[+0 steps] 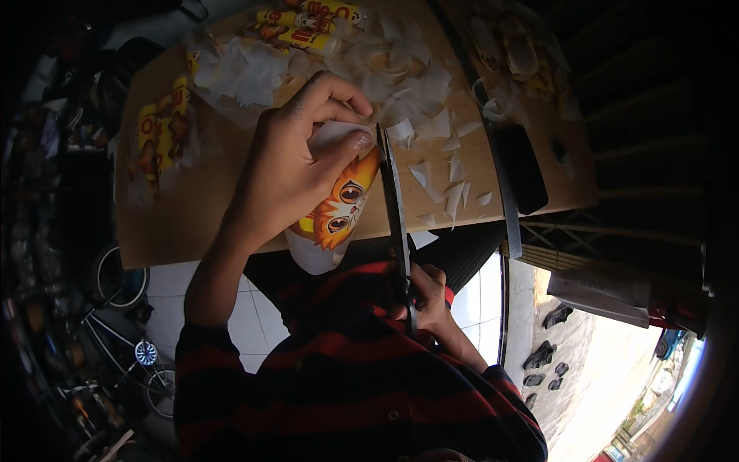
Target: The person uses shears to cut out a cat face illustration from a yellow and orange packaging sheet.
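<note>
My left hand point(281, 150) pinches the upper part of a curled white printed sheet point(345, 204) between thumb and fingers. The print shows an orange cartoon cat face with big eyes. My right hand point(427, 296) is closed around the handles of a pair of long dark scissors point(396, 208), held low in front of my body. Their blades point up along the sheet's right edge, the tips close to my left fingertips. Whether the blades are parted is hard to make out. White paper offcuts point(450, 185) lie to the right of the blades.
The brown table point(223, 200) carries yellow printed cutouts point(163, 131) at left and more at the far side, beside a heap of white scraps point(246, 69). A dark phone point(522, 169) lies right, past a long strip point(496, 154). A bicycle point(127, 331) stands left; shoes point(543, 354) lie right.
</note>
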`<state>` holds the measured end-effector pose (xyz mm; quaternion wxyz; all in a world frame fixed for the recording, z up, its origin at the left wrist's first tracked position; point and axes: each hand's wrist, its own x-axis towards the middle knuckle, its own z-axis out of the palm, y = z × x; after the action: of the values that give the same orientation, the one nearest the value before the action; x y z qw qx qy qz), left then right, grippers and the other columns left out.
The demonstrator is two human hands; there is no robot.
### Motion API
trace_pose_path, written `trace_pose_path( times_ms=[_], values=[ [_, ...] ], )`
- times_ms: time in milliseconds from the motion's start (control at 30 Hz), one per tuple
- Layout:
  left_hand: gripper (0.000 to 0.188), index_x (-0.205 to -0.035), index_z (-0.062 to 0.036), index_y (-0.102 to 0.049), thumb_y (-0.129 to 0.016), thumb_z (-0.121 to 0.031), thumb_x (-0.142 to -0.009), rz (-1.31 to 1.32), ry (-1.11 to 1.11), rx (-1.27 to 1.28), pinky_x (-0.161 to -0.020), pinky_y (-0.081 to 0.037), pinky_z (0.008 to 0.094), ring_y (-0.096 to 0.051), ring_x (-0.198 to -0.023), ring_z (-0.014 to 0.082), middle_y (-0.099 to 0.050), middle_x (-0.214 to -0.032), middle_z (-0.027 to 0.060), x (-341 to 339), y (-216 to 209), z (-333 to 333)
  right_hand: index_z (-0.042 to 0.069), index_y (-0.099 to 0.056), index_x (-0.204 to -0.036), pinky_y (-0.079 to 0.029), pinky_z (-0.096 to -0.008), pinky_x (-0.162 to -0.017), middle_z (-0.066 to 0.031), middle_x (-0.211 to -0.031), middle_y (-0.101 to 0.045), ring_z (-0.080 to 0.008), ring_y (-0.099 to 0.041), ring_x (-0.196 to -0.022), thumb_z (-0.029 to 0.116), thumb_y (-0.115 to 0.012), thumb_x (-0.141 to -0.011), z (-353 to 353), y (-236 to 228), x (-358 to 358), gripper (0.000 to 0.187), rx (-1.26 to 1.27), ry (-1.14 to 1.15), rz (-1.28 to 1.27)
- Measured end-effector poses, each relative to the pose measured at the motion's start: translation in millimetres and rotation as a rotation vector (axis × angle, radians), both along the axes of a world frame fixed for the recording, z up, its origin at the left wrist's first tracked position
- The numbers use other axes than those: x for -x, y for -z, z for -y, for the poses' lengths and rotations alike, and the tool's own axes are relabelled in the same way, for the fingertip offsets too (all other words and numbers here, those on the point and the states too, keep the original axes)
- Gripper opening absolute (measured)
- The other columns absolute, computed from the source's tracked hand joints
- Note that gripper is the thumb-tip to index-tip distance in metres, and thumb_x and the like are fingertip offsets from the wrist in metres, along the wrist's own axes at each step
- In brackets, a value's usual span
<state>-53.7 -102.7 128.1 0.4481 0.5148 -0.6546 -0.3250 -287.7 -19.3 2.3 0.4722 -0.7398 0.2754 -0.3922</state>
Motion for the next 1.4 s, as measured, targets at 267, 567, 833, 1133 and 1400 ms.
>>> trace_pose_path(
  times_ms=[267,567,833,1133,1400],
  values=[
    [0.022,-0.103,-0.0019,-0.053,-0.065,0.001,-0.085,0.275,-0.016,0.003,-0.08,-0.047,0.0269,-0.063,-0.084,0.0125,-0.064,-0.086,0.0052,9.1,-27.8,0.6,-0.001,-0.063,-0.093,-0.042,-0.0253,-0.045,0.0012,-0.052,-0.052,-0.012,-0.056,-0.044,0.074,-0.054,-0.079,3.0,-2.7,12.4,0.076,-0.081,0.026,-0.036],
    [0.021,-0.103,-0.0026,-0.053,-0.065,0.0,-0.085,0.285,0.005,-0.012,-0.076,-0.048,0.0286,-0.065,-0.08,0.0161,-0.067,-0.083,0.0073,15.8,-22.7,13.1,-0.001,-0.063,-0.09,-0.04,-0.0249,-0.044,0.0011,-0.05,-0.051,-0.0116,-0.055,-0.044,0.072,-0.054,-0.081,7.6,-4.6,14.3,0.075,-0.164,0.035,-0.012],
    [0.021,-0.102,-0.0017,-0.053,-0.065,0.001,-0.084,0.261,0.036,0.013,-0.077,-0.048,0.0277,-0.065,-0.08,0.0146,-0.066,-0.082,0.007,15.7,-19.4,20.1,-0.003,-0.064,-0.087,-0.04,-0.0249,-0.044,-0.0001,-0.052,-0.053,-0.0111,-0.055,-0.045,0.072,-0.057,-0.079,12.3,0.1,15.7,0.076,-0.178,0.031,0.035],
    [0.02,-0.101,-0.0005,-0.053,-0.065,0.001,-0.085,0.272,0.022,-0.024,-0.078,-0.047,0.0269,-0.064,-0.082,0.0126,-0.065,-0.085,0.0058,18.0,-16.9,22.8,-0.003,-0.064,-0.088,-0.04,-0.0247,-0.044,-0.0001,-0.052,-0.052,-0.0106,-0.055,-0.044,0.073,-0.06,-0.075,14.0,1.5,19.5,0.078,-0.195,0.017,-0.01],
    [0.02,-0.1,-0.0004,-0.054,-0.066,0.0,-0.085,0.285,0.023,0.016,-0.076,-0.048,0.0276,-0.064,-0.078,0.0143,-0.065,-0.083,0.0066,20.6,-16.2,23.8,-0.002,-0.064,-0.087,-0.04,-0.0248,-0.045,-0.0001,-0.054,-0.054,-0.0107,-0.055,-0.047,0.072,-0.062,-0.073,12.3,5.6,23.8,0.075,-0.187,0.043,-0.041]
  ],
)
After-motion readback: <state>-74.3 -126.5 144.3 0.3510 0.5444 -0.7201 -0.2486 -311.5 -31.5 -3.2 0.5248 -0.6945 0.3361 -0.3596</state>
